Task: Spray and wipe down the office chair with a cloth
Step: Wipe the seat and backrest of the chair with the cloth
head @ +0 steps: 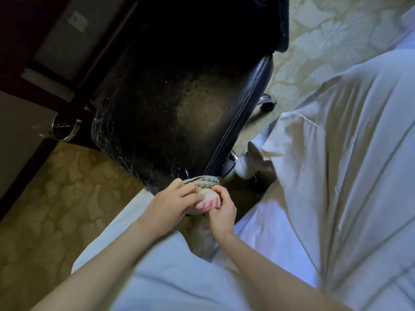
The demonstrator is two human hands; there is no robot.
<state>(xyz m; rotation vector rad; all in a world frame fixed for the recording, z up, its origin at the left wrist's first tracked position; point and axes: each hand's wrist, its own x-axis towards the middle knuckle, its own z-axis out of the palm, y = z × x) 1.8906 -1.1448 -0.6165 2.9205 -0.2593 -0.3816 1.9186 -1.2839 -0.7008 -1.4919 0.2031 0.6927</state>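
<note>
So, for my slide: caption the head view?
Left hand and right hand hold a striped cloth at the office chair's corner.

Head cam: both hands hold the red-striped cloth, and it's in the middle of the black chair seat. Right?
Not quite. The left hand and right hand do hold the red-striped cloth, but it is at the near corner of the black chair seat, not in the middle. The head view shows this.

patterned carpet [67, 198], white bedsheet [336, 176], wall socket [77, 20]
</note>
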